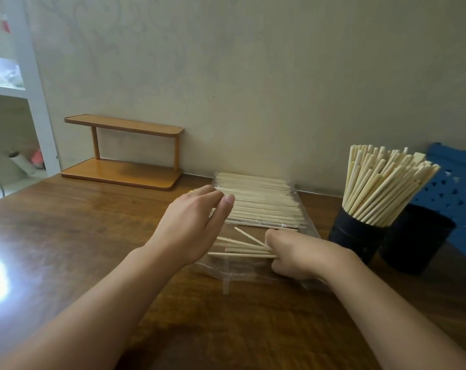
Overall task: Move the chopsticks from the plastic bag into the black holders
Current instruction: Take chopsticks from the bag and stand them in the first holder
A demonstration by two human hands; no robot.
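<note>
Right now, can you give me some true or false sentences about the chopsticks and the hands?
1. The right hand grips a few loose chopsticks. True.
2. Both black holders are full. False: the nearer holder is packed with chopsticks, while the other holder shows none.
3. The left hand holds a spoon. False: its fingers are straight, over the plastic bag, holding nothing.
4. Many chopsticks lie flat in the bag. True.
5. The orange shelf holds cups. False: nothing sits on it.

Setting: likely a home or small eatery's back room. Wooden table point(79, 236) against a plain painted wall point(253, 76); orange two-tier rack point(122, 153) at the far edge; white shelving point(37, 102) left.
</note>
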